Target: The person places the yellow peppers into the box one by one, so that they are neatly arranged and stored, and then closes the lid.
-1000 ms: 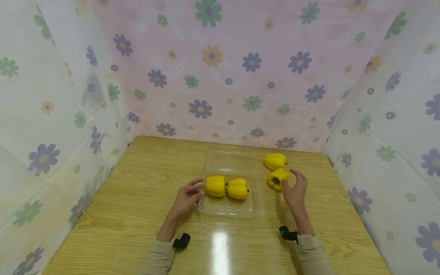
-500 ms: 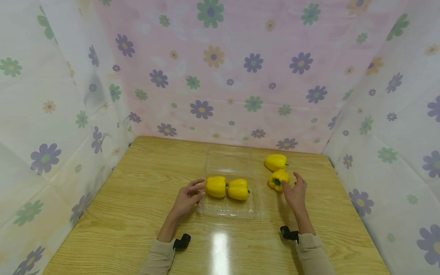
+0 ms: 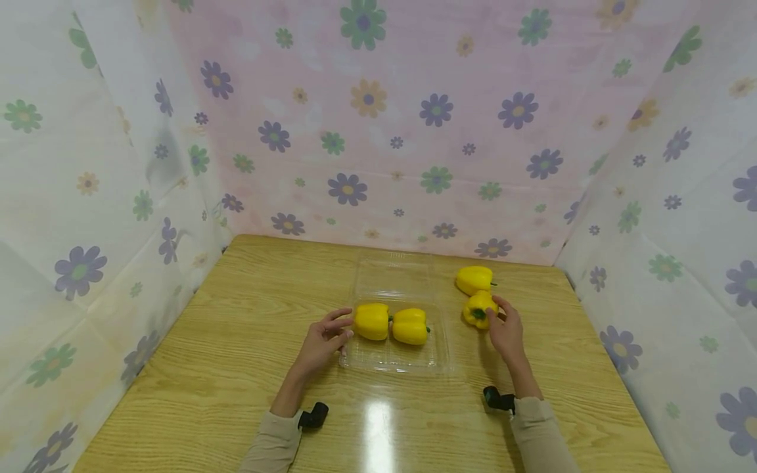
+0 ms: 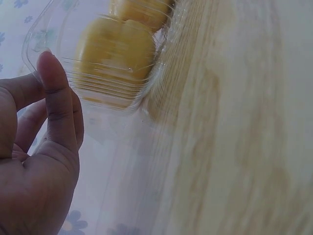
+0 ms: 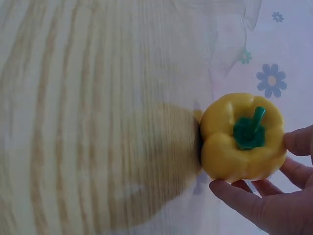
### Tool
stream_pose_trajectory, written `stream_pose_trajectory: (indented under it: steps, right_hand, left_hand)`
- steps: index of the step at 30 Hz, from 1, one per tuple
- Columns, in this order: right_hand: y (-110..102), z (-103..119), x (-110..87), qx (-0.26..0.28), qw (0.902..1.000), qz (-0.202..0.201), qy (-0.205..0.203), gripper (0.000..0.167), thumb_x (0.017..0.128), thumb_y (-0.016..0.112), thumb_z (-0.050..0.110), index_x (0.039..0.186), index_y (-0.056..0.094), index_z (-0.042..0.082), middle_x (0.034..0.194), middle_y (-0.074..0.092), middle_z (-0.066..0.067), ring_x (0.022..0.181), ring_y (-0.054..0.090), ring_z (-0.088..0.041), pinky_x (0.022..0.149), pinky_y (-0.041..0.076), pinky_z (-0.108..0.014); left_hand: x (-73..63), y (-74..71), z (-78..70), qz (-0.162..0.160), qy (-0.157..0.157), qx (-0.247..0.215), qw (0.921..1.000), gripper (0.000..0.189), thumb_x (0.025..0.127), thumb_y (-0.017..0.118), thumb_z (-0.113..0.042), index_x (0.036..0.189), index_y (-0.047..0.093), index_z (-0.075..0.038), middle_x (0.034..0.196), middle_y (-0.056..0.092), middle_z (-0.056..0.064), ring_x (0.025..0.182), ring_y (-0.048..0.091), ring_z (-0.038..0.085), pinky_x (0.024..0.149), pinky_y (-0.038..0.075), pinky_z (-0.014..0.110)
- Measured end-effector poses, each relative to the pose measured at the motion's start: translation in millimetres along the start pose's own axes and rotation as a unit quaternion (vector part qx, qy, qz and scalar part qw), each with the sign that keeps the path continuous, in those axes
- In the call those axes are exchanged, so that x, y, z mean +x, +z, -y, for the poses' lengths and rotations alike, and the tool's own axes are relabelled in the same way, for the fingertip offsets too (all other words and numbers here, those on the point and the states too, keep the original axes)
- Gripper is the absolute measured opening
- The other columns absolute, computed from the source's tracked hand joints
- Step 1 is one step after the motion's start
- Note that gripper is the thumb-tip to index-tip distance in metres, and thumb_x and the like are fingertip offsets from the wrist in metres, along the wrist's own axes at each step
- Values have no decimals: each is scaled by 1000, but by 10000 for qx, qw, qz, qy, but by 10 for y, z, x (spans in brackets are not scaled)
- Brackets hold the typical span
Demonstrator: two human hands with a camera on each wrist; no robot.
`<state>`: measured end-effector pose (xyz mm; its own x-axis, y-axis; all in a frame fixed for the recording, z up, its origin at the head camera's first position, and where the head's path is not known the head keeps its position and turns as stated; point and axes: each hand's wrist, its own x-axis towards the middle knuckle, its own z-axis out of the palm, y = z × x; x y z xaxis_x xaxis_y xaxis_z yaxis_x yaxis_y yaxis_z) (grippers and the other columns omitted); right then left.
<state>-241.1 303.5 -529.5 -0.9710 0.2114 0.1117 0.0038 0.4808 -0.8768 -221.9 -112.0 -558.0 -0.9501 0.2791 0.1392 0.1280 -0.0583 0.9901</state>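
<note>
At the right of the head view, my right hand (image 3: 506,334) holds a yellow bell pepper (image 3: 476,311), thumb and fingers round its sides. The right wrist view shows that pepper (image 5: 222,155) on the table, its green stem turned to the camera. My left hand (image 3: 318,344) pinches the left rim of a clear plastic container (image 3: 393,362). The container lies with its lid (image 3: 395,272) folded back. Inside it are two more yellow peppers, a left one (image 3: 371,322) and a right one (image 3: 409,327), lying on their sides.
Another yellow pepper (image 3: 474,280) lies just behind the one in my right hand. Flower-print cloth (image 3: 390,157) encloses the wooden table (image 3: 236,368) at the back and both sides.
The fingers of my right hand have closed in from the right onto the bell pepper. My left hand keeps its place at the container's rim.
</note>
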Motion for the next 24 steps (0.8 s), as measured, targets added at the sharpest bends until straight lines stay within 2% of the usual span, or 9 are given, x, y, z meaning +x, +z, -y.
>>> stream_pose_trajectory:
  steps: [4, 6, 9, 13, 17, 21, 24]
  right_hand:
    - [-3, -11, 38, -3, 9999, 109, 20, 43, 109, 35, 9, 149, 43, -3, 158, 35, -26, 147, 31, -39, 114, 35, -54]
    - [-3, 4, 49, -29, 9998, 165, 144, 44, 110, 33, 13, 149, 44, -1, 160, 33, -25, 147, 29, -38, 113, 34, -53]
    - [0, 31, 60, -53, 9994, 227, 257, 46, 111, 38, 25, 149, 45, 1, 161, 30, -25, 148, 28, -39, 114, 33, -54]
    - [8, 48, 67, -148, 9991, 338, 184, 54, 107, 51, 37, 145, 46, -2, 159, 32, -27, 146, 31, -43, 115, 33, -58]
    - [0, 47, 63, -292, 9973, 667, -39, 53, 108, 52, 32, 146, 44, -4, 156, 34, -29, 144, 32, -45, 114, 33, -60]
    - [-27, 49, 63, -276, 9934, 1068, -323, 51, 110, 46, 23, 151, 38, -6, 158, 30, -31, 149, 22, -47, 118, 25, -64]
    - [-47, 61, 61, -180, 9905, 1310, -381, 49, 111, 40, 18, 154, 35, -5, 161, 25, -32, 150, 18, -49, 119, 21, -66]
  left_hand:
    - [-1, -1, 1, -2, 44, -37, 10000, 31, 99, 65, -3, 127, 66, 10, 154, 45, 18, 79, 59, 10, 59, 54, 19]
    - [-1, 1, 5, 16, 125, -53, 9999, 31, 99, 65, -3, 127, 65, 11, 153, 44, 21, 79, 59, 10, 59, 54, 19]
    - [-1, 6, 4, 7, 151, -60, 9999, 31, 99, 65, -3, 126, 65, 11, 153, 44, 21, 80, 60, 10, 59, 53, 19]
    - [-8, 10, -4, -26, 70, -31, 10000, 31, 98, 65, -2, 127, 66, 11, 153, 45, 20, 82, 61, 9, 59, 53, 19]
    - [-18, 13, -12, -4, 22, -7, 10000, 32, 99, 65, -2, 128, 65, 11, 154, 44, 19, 83, 61, 10, 59, 53, 19]
    - [-18, 13, -9, -20, 5, 21, 10000, 31, 99, 64, -2, 127, 66, 9, 154, 45, 16, 85, 61, 11, 59, 53, 19]
    - [-18, 14, -5, -13, 16, 14, 10000, 30, 99, 64, -1, 127, 67, 9, 153, 46, 15, 85, 61, 11, 59, 53, 19]
